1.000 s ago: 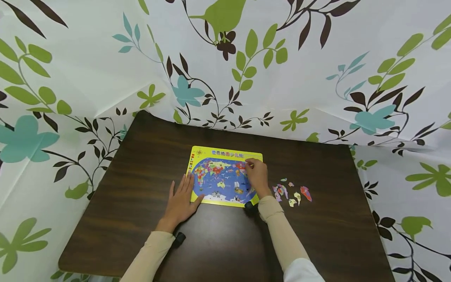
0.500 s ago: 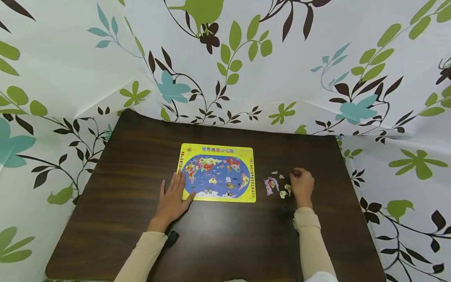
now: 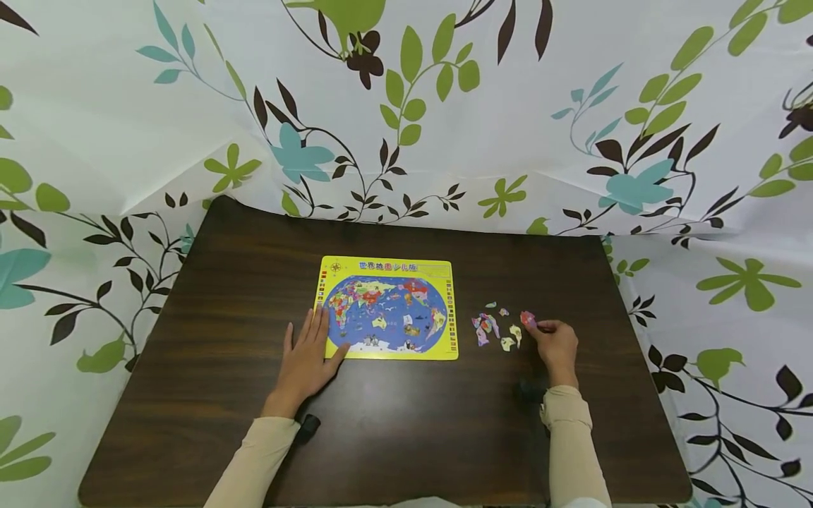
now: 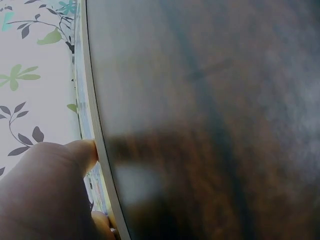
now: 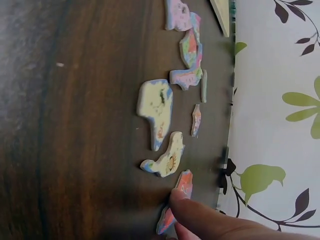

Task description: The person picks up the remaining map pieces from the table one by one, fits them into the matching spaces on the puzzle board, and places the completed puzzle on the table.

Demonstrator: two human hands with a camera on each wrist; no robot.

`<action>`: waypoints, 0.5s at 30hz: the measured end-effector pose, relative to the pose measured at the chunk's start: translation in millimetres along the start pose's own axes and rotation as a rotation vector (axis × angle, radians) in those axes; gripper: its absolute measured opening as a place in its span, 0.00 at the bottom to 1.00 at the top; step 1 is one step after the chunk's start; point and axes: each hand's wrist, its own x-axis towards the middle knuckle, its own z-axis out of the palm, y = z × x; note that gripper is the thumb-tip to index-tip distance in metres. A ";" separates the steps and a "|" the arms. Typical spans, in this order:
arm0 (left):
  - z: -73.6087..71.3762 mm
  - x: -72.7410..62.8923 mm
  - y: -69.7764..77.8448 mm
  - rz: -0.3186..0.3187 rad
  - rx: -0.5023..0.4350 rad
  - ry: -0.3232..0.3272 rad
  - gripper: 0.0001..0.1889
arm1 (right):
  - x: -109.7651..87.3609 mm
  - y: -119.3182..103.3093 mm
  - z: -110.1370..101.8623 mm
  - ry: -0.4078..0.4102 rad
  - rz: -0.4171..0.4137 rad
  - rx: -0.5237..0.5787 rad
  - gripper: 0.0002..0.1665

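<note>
A red puzzle piece [image 5: 184,184] is at the right end of a loose group, pinched between thumb and finger of the right hand [image 3: 555,346]; whether it touches the tabletop cannot be told. Just to its left lie two cream pieces [image 3: 508,343], then a cluster of pink and purple pieces [image 3: 485,328]. Farther left is the yellow-bordered map board [image 3: 394,328] – the left hand [image 3: 306,360], fingers extended and thumb apart, rests on its lower-left edge. Beneath all is a dark wood-grain tabletop [image 3: 394,423]; behind, a white leaf-patterned covering [image 3: 508,127].
</note>
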 end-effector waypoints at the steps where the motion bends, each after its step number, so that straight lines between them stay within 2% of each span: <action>1: 0.5 -0.1 -0.2 -0.001 0.001 0.000 0.48 | 0.3 -0.6 -0.1 0.001 -0.001 0.005 0.18; 11: 1.4 -0.9 0.3 0.000 -0.004 0.007 0.47 | 0.2 -1.4 -0.3 0.035 -0.022 0.083 0.15; 15: 0.1 -0.8 0.7 -0.002 0.000 -0.001 0.47 | 4.3 -15.7 3.7 0.024 -0.082 0.162 0.14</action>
